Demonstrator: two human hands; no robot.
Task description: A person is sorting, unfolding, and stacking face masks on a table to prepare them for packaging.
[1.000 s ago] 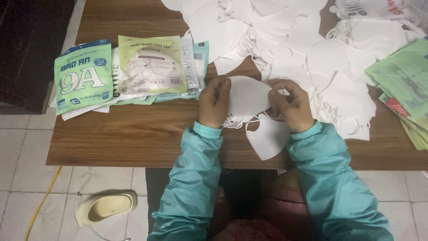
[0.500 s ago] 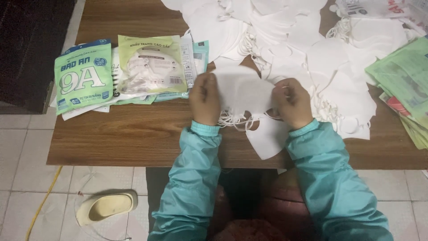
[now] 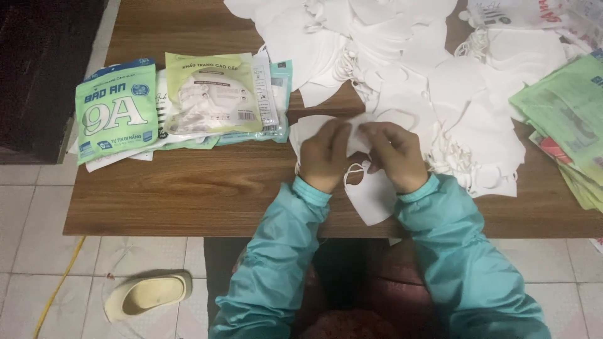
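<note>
At frame centre our left hand (image 3: 325,154) and right hand (image 3: 394,154) pinch one white mask (image 3: 358,135), fingers curled shut, one more mask (image 3: 374,201) lying below.

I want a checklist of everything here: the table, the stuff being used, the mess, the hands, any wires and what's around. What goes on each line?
Surface: brown wooden table, bare along the near edge.
Job's things: white masks held flat on the table; another mask lies just below the hands.
Clutter: big mask pile behind; green packets at left; green sheets at right.
Grips: left hand and right hand both press on the masks, fingers bent; whether they pinch or just press cannot be told.
Cables: yellow cord on the floor, left.
Surroundings: tiled floor, pale slipper, dark cabinet at left.
</note>
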